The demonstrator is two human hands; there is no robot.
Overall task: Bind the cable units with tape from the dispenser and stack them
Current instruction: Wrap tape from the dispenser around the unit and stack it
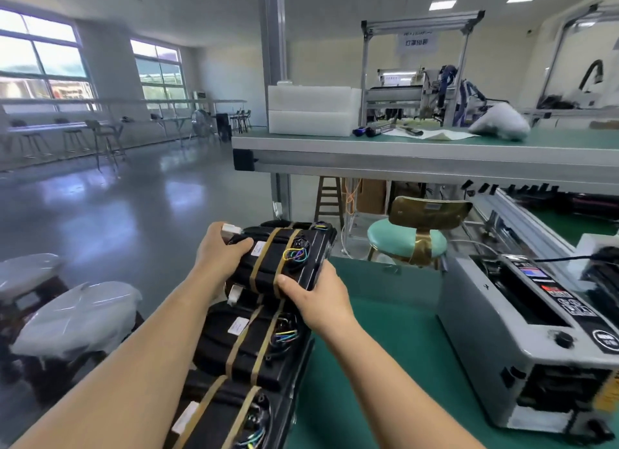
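1. Green matting (pixel 385 348) forms the work surface in the lower right of the frame. A second green-topped shelf (pixel 402 144) crosses the upper right and carries white foam blocks (pixel 311 110).
2. Glossy grey floor (pixel 117 207) fills the left half and reflects the tall windows (pixel 37 56) at upper left. A chair (pixel 407 241) with a mint padded seat stands beyond the matting's far edge, below the shelf.
3. A boxy grey metal dispenser (pixel 522 331) sits on the matting at right, its top black and slotted.
4. At centre is the unit (pixel 278 271), a flat black oblong pack bound by two tan tape bands (pixel 264 257), with a coil of coloured wires (pixel 296 252) and a white label (pixel 258 248). It is over the far end of a row (pixel 248 344) of like packs along the matting's left edge; whether it touches the pack below cannot be told.
5. The left hand (pixel 217 251) grasps the unit's far left end, thumb on top. The right hand (pixel 315 298) grasps its near right edge, thumb across the top.
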